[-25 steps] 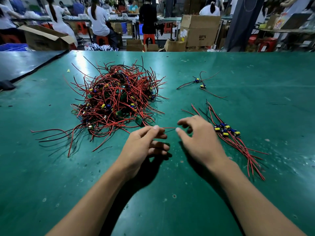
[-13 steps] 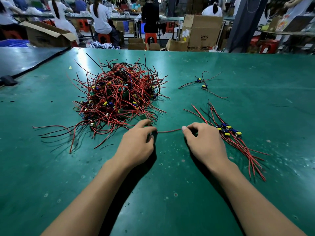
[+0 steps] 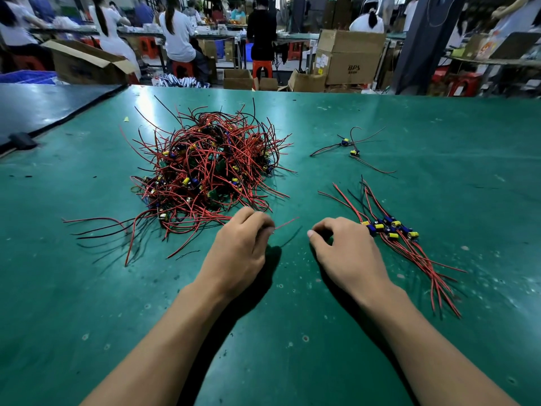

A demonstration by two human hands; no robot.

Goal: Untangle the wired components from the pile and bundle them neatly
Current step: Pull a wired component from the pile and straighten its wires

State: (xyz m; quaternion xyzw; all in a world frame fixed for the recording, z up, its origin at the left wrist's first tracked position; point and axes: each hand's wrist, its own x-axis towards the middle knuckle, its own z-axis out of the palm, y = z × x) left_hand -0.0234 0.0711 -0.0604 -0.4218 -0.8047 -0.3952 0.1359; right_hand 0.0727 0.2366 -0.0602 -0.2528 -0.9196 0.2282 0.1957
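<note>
We've got a messy pile of red and black wires with small yellow parts, sitting left on the green table. Our left hand pinches one red wire at its edge; our right hand sits loosely curled, empty.

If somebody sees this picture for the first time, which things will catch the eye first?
First the big tangled pile of red and black wires, left of centre on the green table. Just in front of it the left hand grips one red wire. To the right, a small straightened bundle lies beside the right hand.
</note>
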